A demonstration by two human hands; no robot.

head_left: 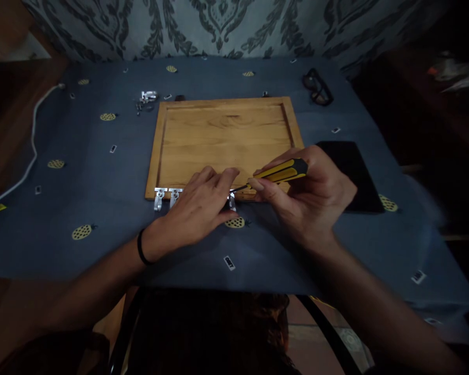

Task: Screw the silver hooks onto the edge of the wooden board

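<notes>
Yellow-and-black screwdriver (282,171) at a silver metal hinge (232,201) on a framed light-brown wooden panel's (226,140) near edge.
Work looks partway: two like hinges (160,198) sit farther left there; loose silver hardware (149,96) lies beside the far left corner. The right hand (316,192) grips the screwdriver; the left hand (197,205) covers the edge, thumb and fingers parted. The panel rests on a blue-grey pineapple-print tablecloth (82,172), its printed labels too small to read surely.

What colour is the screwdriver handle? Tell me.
The screwdriver handle is yellow and black: see the head view.
</notes>
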